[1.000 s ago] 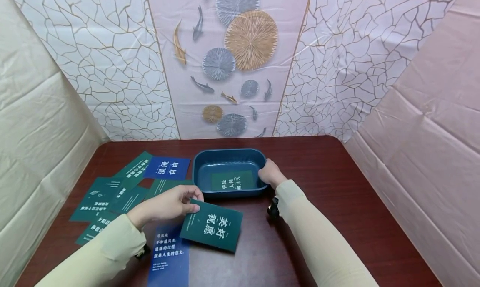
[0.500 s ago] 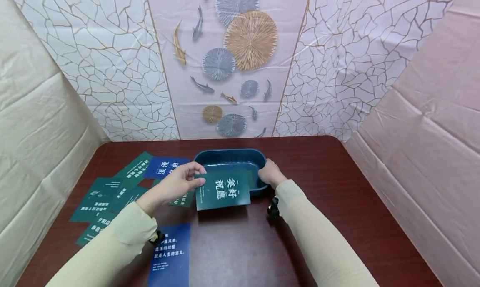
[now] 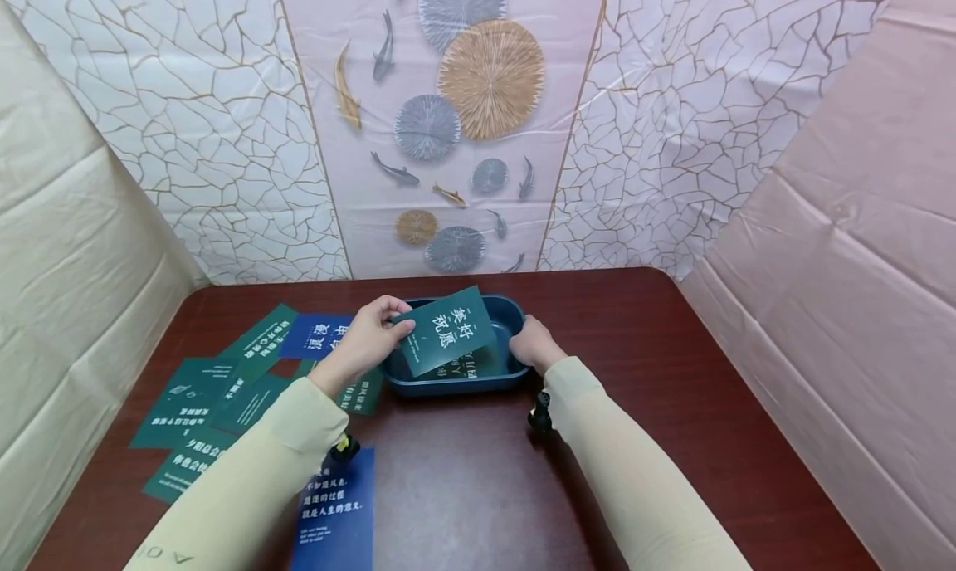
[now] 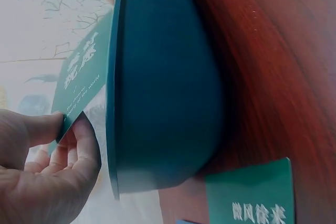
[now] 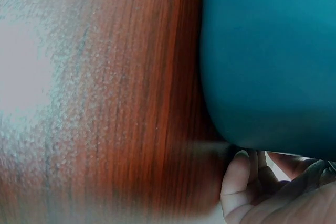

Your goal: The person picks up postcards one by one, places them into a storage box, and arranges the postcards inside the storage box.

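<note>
My left hand pinches a green card with white lettering by its left corner, between thumb and fingers. The card is tilted over a dark blue rectangular tray. Beneath it, another green card lies inside the tray, partly covered. In the left wrist view the held card stands beyond the tray's rim, apart from the thumb's side of the wall. My right hand grips the tray's right end at the rim. The right wrist view shows its fingers curled against the tray's end wall.
Several green cards overlap at the left of the table. A blue card lies left of the tray, and another blue card near the front, partly under my left forearm. Fabric walls enclose the back and sides.
My left hand has carried the green card from the table's front, up and away, to above the tray, and its far end now tilts upward. My right hand stays on the tray.
</note>
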`<state>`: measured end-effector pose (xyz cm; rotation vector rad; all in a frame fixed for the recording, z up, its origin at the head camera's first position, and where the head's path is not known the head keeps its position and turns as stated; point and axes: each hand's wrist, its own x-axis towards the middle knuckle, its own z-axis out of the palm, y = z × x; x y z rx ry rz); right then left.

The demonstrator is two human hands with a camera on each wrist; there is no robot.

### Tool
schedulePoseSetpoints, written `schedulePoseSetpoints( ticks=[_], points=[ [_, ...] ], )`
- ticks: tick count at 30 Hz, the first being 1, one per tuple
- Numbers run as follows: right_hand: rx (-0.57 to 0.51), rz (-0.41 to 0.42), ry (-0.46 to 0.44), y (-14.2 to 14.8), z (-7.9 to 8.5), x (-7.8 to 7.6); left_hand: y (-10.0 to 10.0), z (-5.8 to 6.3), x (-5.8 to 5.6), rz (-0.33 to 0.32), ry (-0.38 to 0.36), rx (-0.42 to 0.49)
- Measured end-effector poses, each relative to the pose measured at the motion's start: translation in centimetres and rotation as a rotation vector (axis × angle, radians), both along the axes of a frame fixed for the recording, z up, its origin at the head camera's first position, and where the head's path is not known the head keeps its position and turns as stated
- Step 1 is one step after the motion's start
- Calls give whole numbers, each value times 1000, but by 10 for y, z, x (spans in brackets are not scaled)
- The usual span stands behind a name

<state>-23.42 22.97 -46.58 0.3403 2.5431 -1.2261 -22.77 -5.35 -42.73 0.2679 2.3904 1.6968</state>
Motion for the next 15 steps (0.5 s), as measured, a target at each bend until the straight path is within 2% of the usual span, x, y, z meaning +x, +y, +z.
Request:
schedulePoseSetpoints(
  ticks=[4, 8, 15],
  points=[
    [5, -14, 6, -1, 0, 0, 10, -2, -7, -13, 70, -86],
    [5, -18, 5, -1, -1, 0, 18, -11, -16, -28, 136, -205],
    [15, -24, 2, -1, -2, -2, 27, -23, -22, -49, 171, -347]
  ],
)
